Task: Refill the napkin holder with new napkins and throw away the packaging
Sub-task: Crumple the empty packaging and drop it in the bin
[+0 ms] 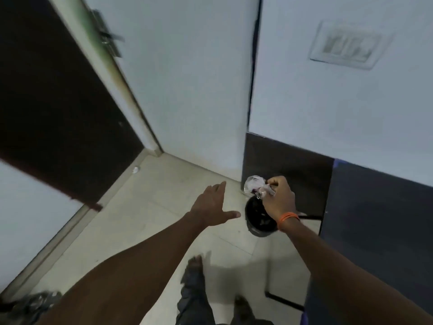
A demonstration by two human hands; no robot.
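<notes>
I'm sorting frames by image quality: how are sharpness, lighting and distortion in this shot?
Head view: motion blur smears the door handle and switch plate; the wide lens bends and tilts the walls and door frame; the light is dim and bluish, with a soft shadow on the floor; the crumpled wrapper in the right hand over the bin stays readable, as does the open left hand.
</notes>
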